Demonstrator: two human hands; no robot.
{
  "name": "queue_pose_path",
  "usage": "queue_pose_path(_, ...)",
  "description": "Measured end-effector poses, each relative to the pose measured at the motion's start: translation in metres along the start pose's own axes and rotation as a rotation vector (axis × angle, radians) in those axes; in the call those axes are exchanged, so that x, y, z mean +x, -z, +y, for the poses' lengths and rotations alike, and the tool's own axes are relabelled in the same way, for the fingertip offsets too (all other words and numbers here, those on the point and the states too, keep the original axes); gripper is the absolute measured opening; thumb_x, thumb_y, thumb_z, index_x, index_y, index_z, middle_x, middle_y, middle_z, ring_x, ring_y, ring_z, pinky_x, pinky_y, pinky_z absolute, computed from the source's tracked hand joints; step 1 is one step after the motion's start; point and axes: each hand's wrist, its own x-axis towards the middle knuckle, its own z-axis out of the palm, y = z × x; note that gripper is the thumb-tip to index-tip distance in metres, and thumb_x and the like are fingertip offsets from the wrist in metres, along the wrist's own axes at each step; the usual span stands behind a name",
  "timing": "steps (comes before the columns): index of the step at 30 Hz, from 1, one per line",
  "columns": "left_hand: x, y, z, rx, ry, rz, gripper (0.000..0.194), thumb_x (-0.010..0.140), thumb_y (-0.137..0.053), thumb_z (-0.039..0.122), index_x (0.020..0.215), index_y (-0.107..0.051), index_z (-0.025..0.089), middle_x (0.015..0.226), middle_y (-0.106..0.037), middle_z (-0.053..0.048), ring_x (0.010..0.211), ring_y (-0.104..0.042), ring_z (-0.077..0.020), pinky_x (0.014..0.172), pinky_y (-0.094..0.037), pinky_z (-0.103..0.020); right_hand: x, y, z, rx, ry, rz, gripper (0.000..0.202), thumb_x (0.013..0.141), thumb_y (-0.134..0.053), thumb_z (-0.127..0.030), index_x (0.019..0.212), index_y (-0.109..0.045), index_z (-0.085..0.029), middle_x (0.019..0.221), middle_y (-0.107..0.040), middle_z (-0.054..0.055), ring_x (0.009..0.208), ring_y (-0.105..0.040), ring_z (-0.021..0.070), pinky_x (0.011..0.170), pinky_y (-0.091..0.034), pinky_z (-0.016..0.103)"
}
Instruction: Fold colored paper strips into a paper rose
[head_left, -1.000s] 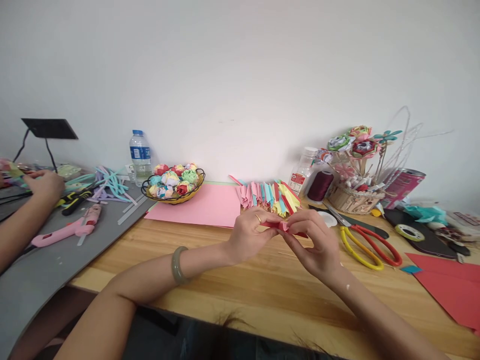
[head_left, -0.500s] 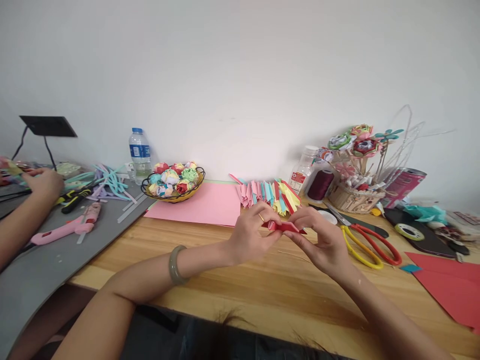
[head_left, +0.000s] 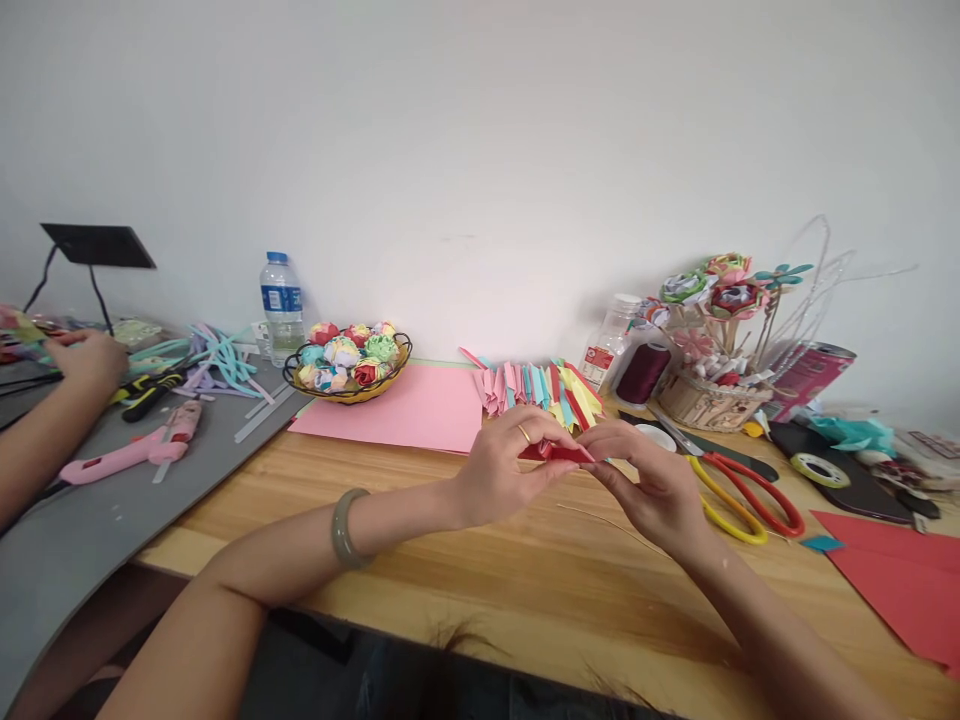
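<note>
Between my hands is a small folded red paper (head_left: 564, 454), held just above the wooden table (head_left: 525, 590). My left hand (head_left: 506, 468), with a ring on one finger, pinches the paper's left part. The fingertips of my right hand (head_left: 646, 478) are closed on its right end. Fingers cover much of the paper, so its full shape is hidden. Behind my hands lies a row of folded paper strips (head_left: 517, 388) in pink, blue, red and yellow.
Left of centre, a basket of paper flowers (head_left: 360, 395) rests on pink sheets (head_left: 420, 415). Scissors (head_left: 739, 490), a flower basket (head_left: 709, 398) and red paper (head_left: 900, 570) are at right. Another person's hand (head_left: 90, 365) is at far left, near a pink glue gun (head_left: 127, 455).
My fingers have shifted slightly on the red paper. Less of its flat face shows between them, and its right end now looks narrow.
</note>
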Motion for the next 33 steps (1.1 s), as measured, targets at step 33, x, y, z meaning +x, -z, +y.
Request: queue_pose_path(33,0.014,0.015,-0.011,-0.401,0.604,-0.432,0.020,0.068,-0.064,0.027,0.078,-0.053,0.013,0.078,-0.056,-0.001,0.071,-0.053,-0.0090,0.068,-0.043,-0.024,0.001,-0.004,0.004,0.378,-0.507,-0.182,0.015,0.082,-0.051,-0.034,0.078,-0.049,-0.019,0.074,-0.051,0.000,0.067,-0.050,0.0115,0.061,-0.044,0.025)
